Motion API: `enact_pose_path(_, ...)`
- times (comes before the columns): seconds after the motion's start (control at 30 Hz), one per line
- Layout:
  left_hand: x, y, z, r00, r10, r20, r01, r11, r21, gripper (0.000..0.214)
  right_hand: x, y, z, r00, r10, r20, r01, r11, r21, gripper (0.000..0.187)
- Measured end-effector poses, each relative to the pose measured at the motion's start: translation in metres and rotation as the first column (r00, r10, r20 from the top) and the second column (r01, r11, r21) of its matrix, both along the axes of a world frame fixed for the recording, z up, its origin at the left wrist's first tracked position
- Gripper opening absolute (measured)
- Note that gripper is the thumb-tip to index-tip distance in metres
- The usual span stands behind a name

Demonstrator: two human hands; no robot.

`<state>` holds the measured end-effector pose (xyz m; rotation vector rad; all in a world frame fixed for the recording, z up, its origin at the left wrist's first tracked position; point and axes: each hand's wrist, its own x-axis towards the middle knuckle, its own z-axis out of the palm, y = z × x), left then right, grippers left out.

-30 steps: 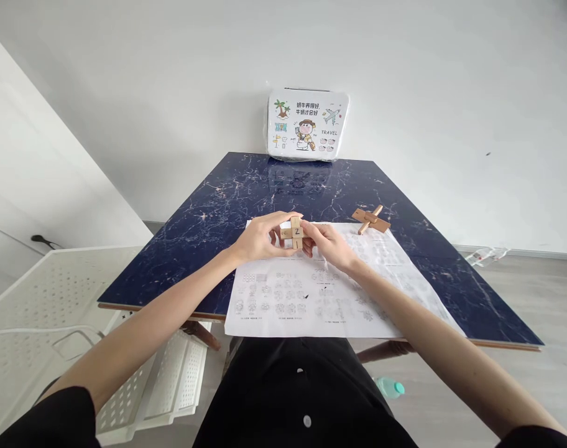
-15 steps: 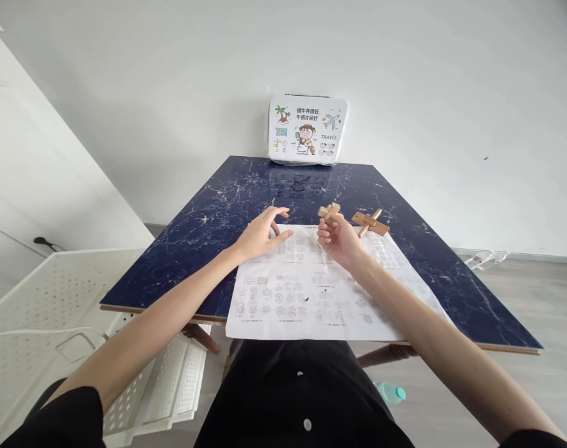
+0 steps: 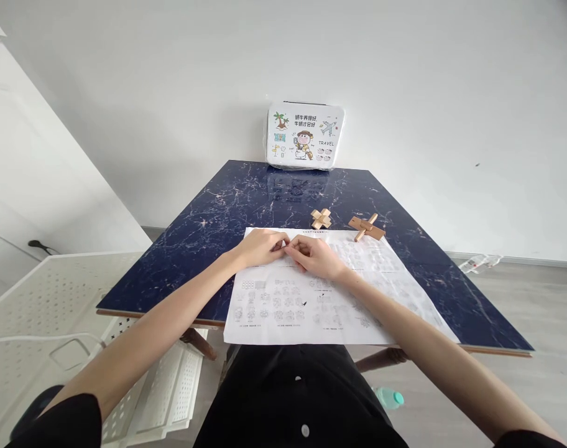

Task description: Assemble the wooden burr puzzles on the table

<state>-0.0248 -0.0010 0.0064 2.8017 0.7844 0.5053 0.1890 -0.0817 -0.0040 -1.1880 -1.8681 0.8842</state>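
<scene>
My left hand (image 3: 260,247) and my right hand (image 3: 314,256) rest side by side on a white printed instruction sheet (image 3: 321,292), fingertips meeting near its upper middle. Both sets of fingers are curled loosely and nothing shows in them. A small wooden cross puzzle (image 3: 321,218) stands on the dark blue marble table (image 3: 227,205) just beyond the sheet's far edge, apart from my hands. A second, flatter wooden cross puzzle (image 3: 367,228) lies to its right at the sheet's corner.
A white illustrated box (image 3: 304,135) leans on the wall at the table's far edge. A white perforated rack (image 3: 55,311) stands left of the table. A bottle with a teal cap (image 3: 390,397) lies on the floor under the table.
My right hand carried the small wooden cross away from my left hand, set it on the table beyond the sheet, and came back. Both hands now rest together on the paper.
</scene>
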Motion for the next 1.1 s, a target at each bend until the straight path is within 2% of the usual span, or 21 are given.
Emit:
enact_pose_path(0.17, -0.001, 0.003, -0.002, 1.000, 0.009, -0.002, -0.009, 1.000, -0.018, 0.021, 0.002, 0.001, -0.003, 0.974, -0.035, 0.222, -0.014, 0.976, 0.218, 0.019)
enact_pose_path(0.37, -0.002, 0.005, -0.005, 1.000, -0.008, 0.030, 0.008, 1.000, -0.003, 0.020, 0.002, 0.003, -0.008, 0.922, -0.025, 0.387, -0.083, 0.962, 0.260, 0.020)
enact_pose_path(1.1, -0.002, 0.003, -0.003, 0.999, -0.018, 0.046, 0.017, 1.000, 0.007, 0.021, 0.002, 0.004, -0.011, 0.934, 0.001, 0.358, -0.101, 0.960, 0.262, 0.022)
